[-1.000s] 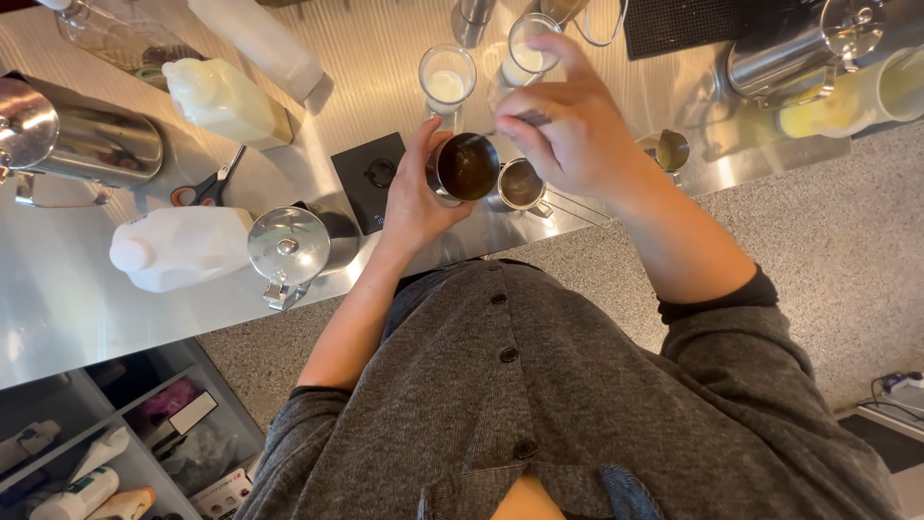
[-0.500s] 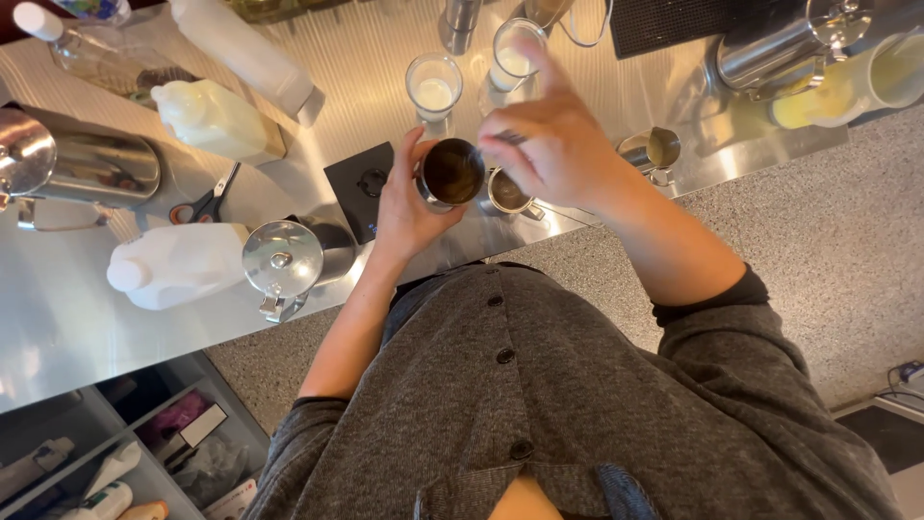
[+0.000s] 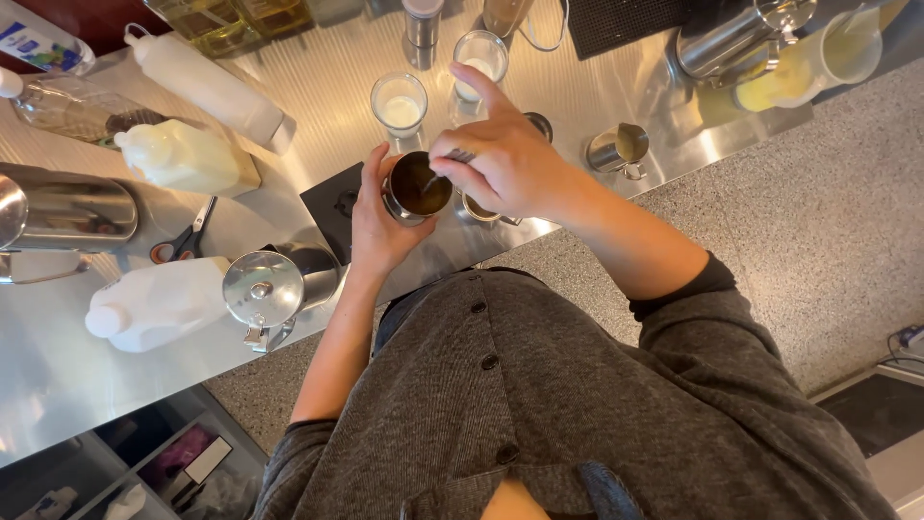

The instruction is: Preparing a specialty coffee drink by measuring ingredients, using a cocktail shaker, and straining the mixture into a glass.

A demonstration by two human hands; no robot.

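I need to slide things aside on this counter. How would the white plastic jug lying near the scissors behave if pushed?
The white jug lies on its side on the smooth steel counter, so it would probably slide easily and might roll. It looks like thin plastic, likely a bit squashy. Its weight is hard to judge, as its fill cannot be seen.

The left hand (image 3: pixel 377 223) is curled into a cupped grip, thumb on one side and fingers wrapped round the other, with the bare forearm stretched forward from a grey sleeve. The right hand (image 3: pixel 500 159) is held just beside it, fingers pinched together, index finger raised, the wrist bent inward.
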